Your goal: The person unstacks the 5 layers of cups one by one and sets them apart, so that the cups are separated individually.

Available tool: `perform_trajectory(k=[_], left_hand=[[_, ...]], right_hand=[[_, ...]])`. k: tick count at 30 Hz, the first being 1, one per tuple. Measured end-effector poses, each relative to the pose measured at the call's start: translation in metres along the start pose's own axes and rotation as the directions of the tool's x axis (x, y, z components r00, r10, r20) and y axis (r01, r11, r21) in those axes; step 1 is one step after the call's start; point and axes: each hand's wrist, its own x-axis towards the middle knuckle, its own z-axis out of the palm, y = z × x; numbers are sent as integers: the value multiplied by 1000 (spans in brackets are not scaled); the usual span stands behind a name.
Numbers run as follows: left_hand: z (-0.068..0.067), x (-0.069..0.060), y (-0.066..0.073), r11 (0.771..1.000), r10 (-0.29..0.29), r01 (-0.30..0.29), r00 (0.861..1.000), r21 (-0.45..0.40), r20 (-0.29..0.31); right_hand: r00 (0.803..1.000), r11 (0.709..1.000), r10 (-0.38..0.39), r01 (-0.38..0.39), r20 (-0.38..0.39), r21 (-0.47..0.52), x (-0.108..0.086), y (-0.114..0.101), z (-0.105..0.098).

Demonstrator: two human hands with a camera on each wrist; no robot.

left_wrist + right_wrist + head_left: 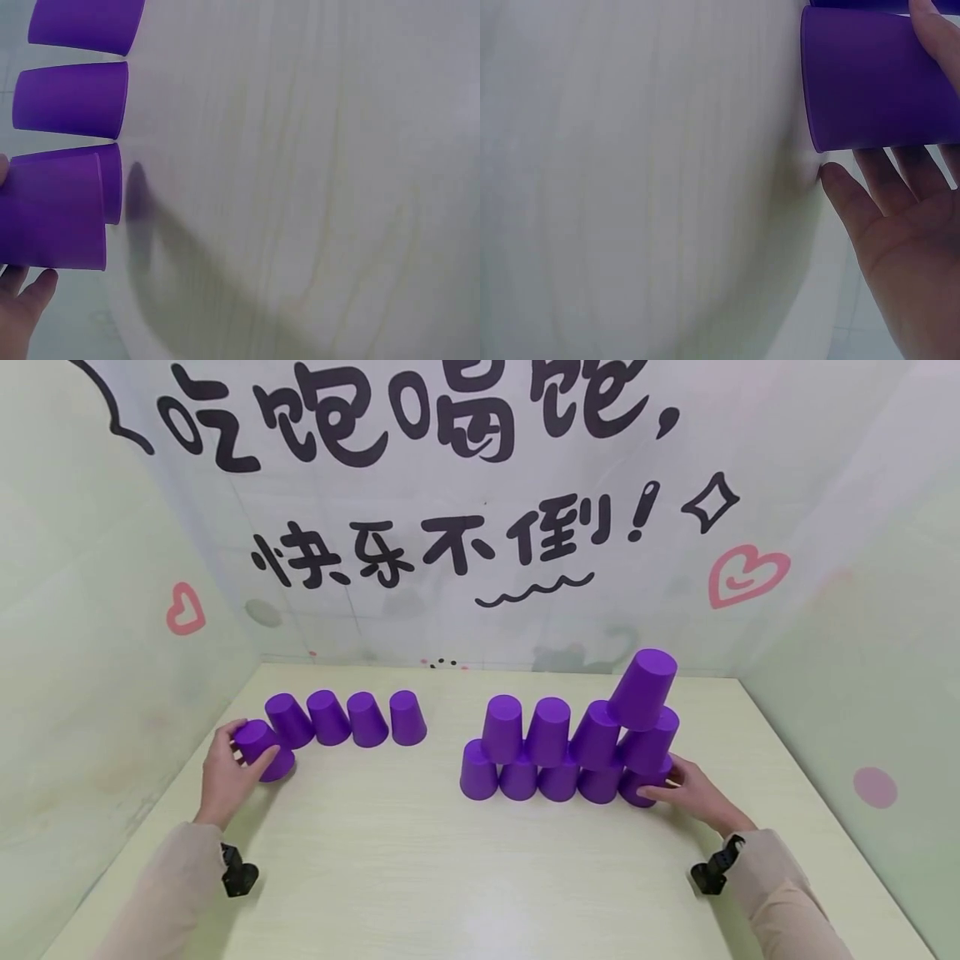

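My left hand (227,774) grips a purple cup (258,739) at the left end of a row, thumb on the near side and fingers round the far side. In the left wrist view that cup (52,214) overlaps its neighbour; whether it touches the table cannot be told. On the right, my right hand (701,793) holds the bottom right cup (640,789) of a stack between thumb and fingers, also seen as a purple cup (877,79) in the right wrist view. One top cup (642,689) rests above the right end of the second row.
Several upside-down purple cups (367,720) stand in a line at the back left. The stack's bottom row (517,778) and second row (547,731) hold several cups each. A lettered white backdrop (450,635) rises behind the pale table (420,860).
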Motion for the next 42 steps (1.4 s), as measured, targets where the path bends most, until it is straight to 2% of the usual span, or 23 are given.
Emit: perform_trajectory(k=[12,31,37,42], left_hand=[[15,-3,-15,1000,9,-9,999,-7,47],[6,3,-14,999,-15,12,995,36,96],[-1,4,-8,999,6,-12,994,53,106],[-15,12,15,994,91,-94,994,46,60]], right_hand=[[1000,1000,-10,10,-1,10,-1,-1,1],[1000,1000,8,-7,-1,21,-1,-3,1],[1000,1000,6,-6,0,27,-1,-2,2],[1000,1000,4,-3,-4,29,-1,-1,1]])
